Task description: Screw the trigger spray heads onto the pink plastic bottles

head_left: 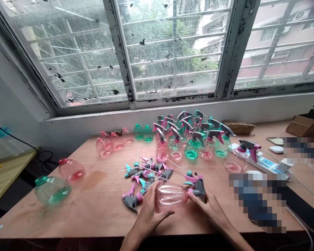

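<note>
A clear pink spray bottle lies on its side in the air over the table's front, its neck pointing right. My left hand is closed around its base end, the thumb sticking out below. At the neck, my right hand grips a grey and pink spray head, which meets the bottle's mouth; whether it is screwed down I cannot tell. Just behind it lies a teal-and-grey spray head. A loose pile of spray heads with thin tubes lies beyond my left hand.
Several bottles with spray heads stand at the back. Pink open bottles and green ones stand left of them. Two larger-looking bottles, green and pink, tilt at left. A power strip and cables lie right.
</note>
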The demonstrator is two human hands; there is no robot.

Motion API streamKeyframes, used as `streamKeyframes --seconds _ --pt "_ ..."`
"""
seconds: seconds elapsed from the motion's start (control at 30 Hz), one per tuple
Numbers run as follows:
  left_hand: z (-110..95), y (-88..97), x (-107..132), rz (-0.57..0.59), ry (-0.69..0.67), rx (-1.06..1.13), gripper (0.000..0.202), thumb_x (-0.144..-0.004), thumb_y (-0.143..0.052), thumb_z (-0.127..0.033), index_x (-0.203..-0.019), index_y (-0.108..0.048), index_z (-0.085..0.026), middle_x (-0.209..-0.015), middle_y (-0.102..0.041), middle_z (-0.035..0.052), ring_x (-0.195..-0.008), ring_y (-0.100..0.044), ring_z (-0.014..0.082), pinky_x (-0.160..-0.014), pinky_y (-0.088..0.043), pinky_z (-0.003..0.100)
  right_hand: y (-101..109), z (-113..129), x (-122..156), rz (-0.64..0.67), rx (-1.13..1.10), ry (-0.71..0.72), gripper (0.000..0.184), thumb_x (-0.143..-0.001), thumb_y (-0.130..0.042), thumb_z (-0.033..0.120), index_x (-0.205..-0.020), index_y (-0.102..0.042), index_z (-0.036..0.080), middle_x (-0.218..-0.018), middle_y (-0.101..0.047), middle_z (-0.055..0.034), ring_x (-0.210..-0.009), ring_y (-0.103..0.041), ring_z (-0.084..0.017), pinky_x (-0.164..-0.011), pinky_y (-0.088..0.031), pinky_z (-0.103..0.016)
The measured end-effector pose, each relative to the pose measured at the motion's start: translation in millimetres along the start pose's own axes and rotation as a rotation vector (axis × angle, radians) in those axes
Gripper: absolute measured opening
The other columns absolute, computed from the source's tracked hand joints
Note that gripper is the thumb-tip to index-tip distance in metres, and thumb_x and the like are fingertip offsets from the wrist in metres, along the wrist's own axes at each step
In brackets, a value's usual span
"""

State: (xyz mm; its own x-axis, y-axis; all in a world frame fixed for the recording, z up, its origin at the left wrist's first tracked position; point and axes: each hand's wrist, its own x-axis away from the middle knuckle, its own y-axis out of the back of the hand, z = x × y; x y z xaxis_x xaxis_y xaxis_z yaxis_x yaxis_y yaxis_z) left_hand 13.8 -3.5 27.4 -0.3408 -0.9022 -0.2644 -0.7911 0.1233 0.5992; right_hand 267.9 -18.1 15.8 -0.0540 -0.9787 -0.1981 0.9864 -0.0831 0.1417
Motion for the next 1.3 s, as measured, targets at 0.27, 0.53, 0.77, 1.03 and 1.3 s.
streamKeyframes --seconds 0.27,0.53,0.77,1.03,1.3 --pt "13 22.0 10 -0.178 0.09 -0.008 0.081 -0.079 -0.081 -0.043 -0.147 -0.041 -0.026 -0.15 -0.051 0.0161 -0.142 -0.047 0.0384 -0.118 -0.035 0.063 -33 4 -34 0.158 -0.051 0.008 0.036 -0.087 -0.07 0.053 -0.091 -0.072 0.017 -0.093 -0.076 -0.0079 -0.09 -0.07 -0.03 -0.083 -0.052 -0.038" --pt "14 39.6 22 -0.227 0.16 0.109 0.088 -0.078 -0.082 -0.044 -0.151 -0.036 -0.029 -0.151 -0.05 0.0138 -0.145 -0.044 0.0371 -0.119 -0.036 0.058 -49 21 -40 0.243 -0.118 0.03 0.034 -0.086 -0.071 0.051 -0.091 -0.07 0.018 -0.087 -0.073 -0.0043 -0.084 -0.068 -0.026 -0.078 -0.052 -0.034" --pt "7 10.7 17 -0.058 0.115 0.457 0.093 -0.086 -0.075 -0.044 -0.159 -0.017 -0.041 -0.169 -0.024 0.009 -0.142 -0.048 0.0334 -0.119 -0.037 0.054 -15 14 -7 0.194 -0.216 -0.074 0.035 -0.084 -0.077 0.047 -0.103 -0.074 0.018 -0.096 -0.077 -0.0064 -0.095 -0.07 -0.03 -0.087 -0.053 -0.039" --pt "5 -26.2 3 -0.078 0.263 0.822 0.108 -0.08 -0.078 -0.056 -0.161 -0.013 -0.024 -0.139 -0.06 0.0191 -0.127 -0.059 0.0362 -0.11 -0.043 0.05 4 -10 4 0.075 -0.144 -0.119 0.042 -0.082 -0.076 0.051 -0.104 -0.072 0.016 -0.069 -0.067 0.0013 -0.065 -0.061 -0.019 -0.062 -0.048 -0.03" --pt "14 -18.6 9 0.027 0.248 0.867 0.106 -0.071 -0.087 -0.05 -0.156 -0.029 -0.022 -0.122 -0.067 0.0145 -0.113 -0.065 0.0318 -0.1 -0.048 0.045 1 -22 7 0.012 -0.156 -0.148 0.05 -0.073 -0.083 0.057 -0.097 -0.07 0.015 -0.053 -0.063 0.0034 -0.048 -0.058 -0.017 -0.05 -0.044 -0.029"
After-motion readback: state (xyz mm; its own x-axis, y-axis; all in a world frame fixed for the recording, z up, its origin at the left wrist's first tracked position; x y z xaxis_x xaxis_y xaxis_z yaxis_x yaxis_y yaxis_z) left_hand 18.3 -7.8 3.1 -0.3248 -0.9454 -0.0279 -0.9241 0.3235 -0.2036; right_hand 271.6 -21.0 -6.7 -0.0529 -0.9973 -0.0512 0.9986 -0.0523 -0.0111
